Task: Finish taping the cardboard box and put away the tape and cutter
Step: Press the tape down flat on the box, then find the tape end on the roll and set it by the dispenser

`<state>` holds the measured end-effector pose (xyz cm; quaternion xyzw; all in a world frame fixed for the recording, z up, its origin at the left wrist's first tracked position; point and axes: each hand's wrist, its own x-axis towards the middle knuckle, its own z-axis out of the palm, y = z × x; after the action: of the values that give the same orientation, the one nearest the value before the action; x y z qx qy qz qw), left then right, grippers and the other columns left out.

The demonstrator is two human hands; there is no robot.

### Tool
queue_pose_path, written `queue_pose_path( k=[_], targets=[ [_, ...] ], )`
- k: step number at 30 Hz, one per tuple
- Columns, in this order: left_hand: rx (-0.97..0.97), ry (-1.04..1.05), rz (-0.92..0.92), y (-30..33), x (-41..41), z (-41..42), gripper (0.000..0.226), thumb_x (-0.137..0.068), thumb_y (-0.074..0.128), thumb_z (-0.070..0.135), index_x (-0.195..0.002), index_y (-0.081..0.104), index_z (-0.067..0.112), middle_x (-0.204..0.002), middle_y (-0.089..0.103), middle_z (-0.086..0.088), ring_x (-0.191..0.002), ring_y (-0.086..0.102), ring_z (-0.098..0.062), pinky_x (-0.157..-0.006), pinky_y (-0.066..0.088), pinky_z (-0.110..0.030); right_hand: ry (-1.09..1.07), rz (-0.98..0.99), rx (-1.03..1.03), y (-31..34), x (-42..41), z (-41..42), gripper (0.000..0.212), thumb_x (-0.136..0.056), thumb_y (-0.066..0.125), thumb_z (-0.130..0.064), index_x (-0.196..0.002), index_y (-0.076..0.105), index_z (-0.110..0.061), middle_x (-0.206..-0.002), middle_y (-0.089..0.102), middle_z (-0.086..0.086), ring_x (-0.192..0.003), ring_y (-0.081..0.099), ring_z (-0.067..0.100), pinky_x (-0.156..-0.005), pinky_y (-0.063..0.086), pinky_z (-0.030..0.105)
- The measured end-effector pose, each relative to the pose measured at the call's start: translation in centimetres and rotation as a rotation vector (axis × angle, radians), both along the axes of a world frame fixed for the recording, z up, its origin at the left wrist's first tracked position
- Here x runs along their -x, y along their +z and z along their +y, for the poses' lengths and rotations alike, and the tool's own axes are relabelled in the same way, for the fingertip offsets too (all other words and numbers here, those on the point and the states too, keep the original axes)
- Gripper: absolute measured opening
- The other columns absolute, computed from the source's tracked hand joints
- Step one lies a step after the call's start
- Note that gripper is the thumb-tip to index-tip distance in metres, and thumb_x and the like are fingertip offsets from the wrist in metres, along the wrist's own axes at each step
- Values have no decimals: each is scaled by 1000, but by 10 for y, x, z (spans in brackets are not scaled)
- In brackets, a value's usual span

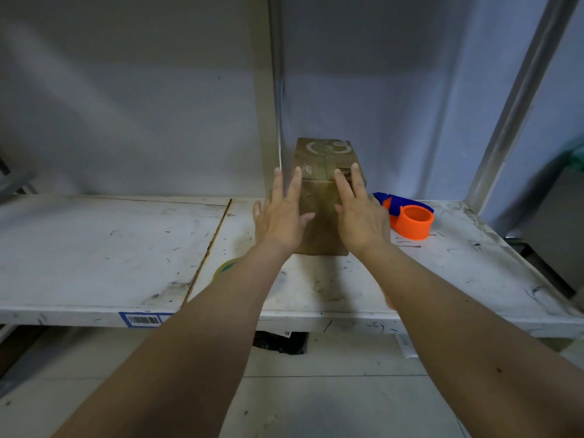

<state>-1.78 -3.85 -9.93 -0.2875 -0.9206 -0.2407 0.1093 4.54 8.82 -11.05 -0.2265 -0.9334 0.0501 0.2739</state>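
A small brown cardboard box stands on the white shelf, near its back, with tape along its top seam. My left hand lies flat against the box's left side, fingers spread. My right hand rests on its right front face, fingers spread and reaching the top edge. An orange and blue tape cutter lies on the shelf just right of the box. A roll of clear tape peeks out from under my left forearm.
A vertical post rises behind the box. A slanted metal frame borders the shelf on the right. A barcode label sits on the shelf's front edge. A small orange thing shows beside my right forearm.
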Motion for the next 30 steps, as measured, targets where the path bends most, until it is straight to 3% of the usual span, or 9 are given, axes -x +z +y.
queue_pose_path(
  k=[2, 5, 11, 16, 20, 22, 25, 30],
  targets=[
    [-18, 87, -41, -4, -6, -13, 77, -89, 60, 40, -150, 15, 26, -159, 18, -13, -141, 31, -32, -115, 24, -50, -29, 47, -3, -1, -9, -11, 69, -95, 50, -14, -150, 13, -29, -163, 5, 2, -108, 58, 31, -81, 50, 42],
    [35, 211, -108, -11, -14, -33, 63, -86, 62, 45, -135, 37, 14, -132, 47, -15, -121, 46, -32, -99, 41, -45, -71, 125, 15, 0, -25, -30, 66, -92, 53, -9, -148, 24, -27, -160, 20, 3, -111, 54, 31, -90, 45, 45],
    [208, 280, -309, -35, -26, -64, 70, -82, 65, 50, -132, 37, 11, -128, 53, -16, -120, 50, -35, -94, 48, -45, 59, 125, 68, -19, -47, -57, 36, -94, 46, -18, -130, 45, -17, -119, 65, 6, -102, 51, 31, -80, 42, 42],
    [237, 240, -340, -46, -36, -73, 58, -89, 63, 33, -130, 33, 6, -111, 66, -18, -102, 63, -34, -70, 45, -37, 147, 43, 148, -35, -59, -74, 30, -96, 39, -17, -125, 47, -12, -96, 68, 16, -93, 53, 32, -67, 40, 37],
    [200, 241, -270, -51, -44, -74, 50, -91, 60, 19, -131, 34, 4, -109, 66, -19, -101, 64, -35, -71, 46, -38, 198, -38, 253, -42, -64, -78, 26, -97, 36, -18, -121, 45, -13, -91, 67, 16, -92, 54, 32, -63, 39, 35],
    [135, 267, -239, -51, -47, -73, 47, -90, 54, 8, -134, 35, 6, -108, 66, -19, -100, 63, -36, -70, 44, -37, 203, -46, 294, -41, -66, -78, 29, -97, 39, -15, -125, 44, -14, -94, 67, 14, -92, 56, 30, -66, 44, 36],
    [-148, 333, -326, -40, -49, -69, 41, -91, 46, 5, -131, 40, 10, -106, 65, -16, -92, 61, -34, -63, 40, -31, 189, -57, 377, -36, -69, -75, 38, -91, 42, -5, -128, 44, -15, -101, 68, 12, -95, 60, 31, -78, 52, 43],
    [-559, 243, -600, -21, -65, -51, 44, -88, 63, 17, -129, 45, 17, -117, 65, -7, -104, 60, -28, -88, 50, -36, 137, 39, 705, -21, -72, -62, 33, -100, 33, -19, -128, 48, -14, -123, 61, 10, -112, 55, 29, -94, 46, 43]
  ],
)
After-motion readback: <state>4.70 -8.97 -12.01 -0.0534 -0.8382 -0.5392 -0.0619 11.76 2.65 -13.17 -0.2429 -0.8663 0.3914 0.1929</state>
